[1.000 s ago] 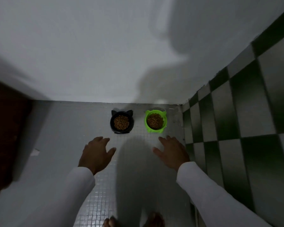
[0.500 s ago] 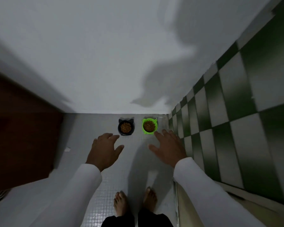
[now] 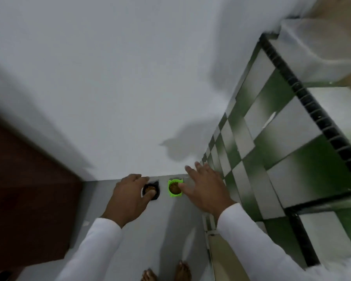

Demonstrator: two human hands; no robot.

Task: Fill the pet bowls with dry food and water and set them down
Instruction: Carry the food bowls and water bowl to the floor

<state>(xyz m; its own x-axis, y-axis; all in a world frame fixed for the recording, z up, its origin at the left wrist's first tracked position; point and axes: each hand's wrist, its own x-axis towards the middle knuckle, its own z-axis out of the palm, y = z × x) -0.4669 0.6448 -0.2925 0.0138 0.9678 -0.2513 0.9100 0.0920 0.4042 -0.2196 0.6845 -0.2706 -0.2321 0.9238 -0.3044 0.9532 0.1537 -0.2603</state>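
Both hands empty, fingers loose — black bowl [image 3: 152,191] far below the left hand [image 3: 130,196], green bowl [image 3: 175,188] below the right hand [image 3: 206,188].

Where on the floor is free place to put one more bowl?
Bare floor lies left of the black bowl, toward the brown door, and nearer the feet. Crowded: green bowl by the checkered wall.
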